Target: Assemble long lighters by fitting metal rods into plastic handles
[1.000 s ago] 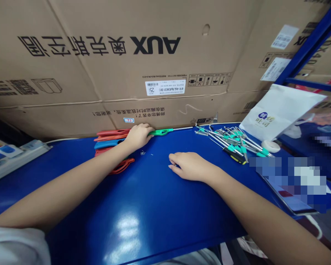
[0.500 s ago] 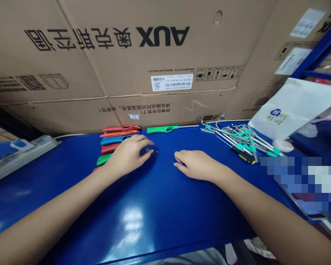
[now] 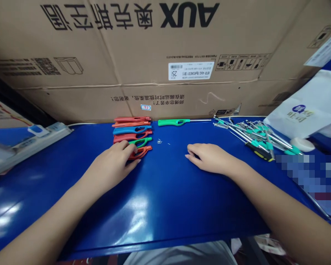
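Note:
On the blue table, several plastic lighter handles lie in a column: red and orange ones at the back, then a blue handle (image 3: 127,130), a red handle (image 3: 124,137), a green handle (image 3: 142,142) and an orange handle (image 3: 145,150) nearest me. My left hand (image 3: 114,162) reaches over the front of that column, its fingers and thumb closed around the orange handle and covering part of it. Some tiny metal pins (image 3: 159,141) lie just beyond its fingertips. My right hand (image 3: 209,157) rests on the table with curled fingers; whatever they may hold is hidden.
A green lighter with a metal tube (image 3: 172,122) lies along the cardboard box (image 3: 143,73) behind. To the right are a pile of metal lighter tubes (image 3: 253,134), a yellow-black screwdriver (image 3: 259,151), a tape roll (image 3: 303,144) and a white bag (image 3: 306,103). A power strip (image 3: 44,141) sits left.
My left hand has drawn back from beside the pins to the nearest orange handle. My right hand stays curled on the table. The camera view has shifted somewhat.

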{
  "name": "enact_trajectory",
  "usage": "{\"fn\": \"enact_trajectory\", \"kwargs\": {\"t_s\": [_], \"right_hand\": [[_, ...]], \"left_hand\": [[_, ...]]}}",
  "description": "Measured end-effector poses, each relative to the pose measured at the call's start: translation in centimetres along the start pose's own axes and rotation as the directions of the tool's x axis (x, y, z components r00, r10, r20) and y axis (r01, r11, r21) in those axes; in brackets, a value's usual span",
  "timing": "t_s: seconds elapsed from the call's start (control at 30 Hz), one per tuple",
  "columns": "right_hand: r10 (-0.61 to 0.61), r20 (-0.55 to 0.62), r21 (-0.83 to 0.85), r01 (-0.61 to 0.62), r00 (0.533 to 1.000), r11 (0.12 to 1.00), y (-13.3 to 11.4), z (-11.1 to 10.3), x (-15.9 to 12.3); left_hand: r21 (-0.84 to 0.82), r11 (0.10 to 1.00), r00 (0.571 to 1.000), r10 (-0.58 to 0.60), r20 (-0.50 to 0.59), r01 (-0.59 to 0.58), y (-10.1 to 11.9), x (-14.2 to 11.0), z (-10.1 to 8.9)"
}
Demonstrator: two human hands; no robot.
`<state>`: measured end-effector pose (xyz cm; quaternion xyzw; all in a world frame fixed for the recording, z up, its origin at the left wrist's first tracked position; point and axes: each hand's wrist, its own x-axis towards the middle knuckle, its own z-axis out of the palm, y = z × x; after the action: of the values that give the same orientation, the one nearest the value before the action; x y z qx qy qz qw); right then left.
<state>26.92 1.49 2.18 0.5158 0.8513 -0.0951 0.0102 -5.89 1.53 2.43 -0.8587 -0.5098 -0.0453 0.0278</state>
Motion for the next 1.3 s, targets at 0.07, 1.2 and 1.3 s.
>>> {"fn": "enact_trajectory", "kwargs": {"t_s": [0.07,1.2,1.3], "right_hand": [[-0.003,-0.002,0.004,0.003,1.000,1.000,0.0,0.0,0.0],[-0.180,0.189,0.395,0.093,0.965,0.914,0.2,-1.9,-1.6],[-0.138,0.219,0.381,0.046,0.966,0.923,1.2,-2.3,-1.8]], "left_hand": [[-0.029,0.999,1.000,0.030,0.008,-0.029,0.1,0.0,0.2],[-0.428,0.846,0.943,0.232,-0.240,-0.317,4.6,0.5,2.9],[-0.515,0.803,0.953,0.227,-0.201,-0.300,4.2,0.8,3.1]]}}
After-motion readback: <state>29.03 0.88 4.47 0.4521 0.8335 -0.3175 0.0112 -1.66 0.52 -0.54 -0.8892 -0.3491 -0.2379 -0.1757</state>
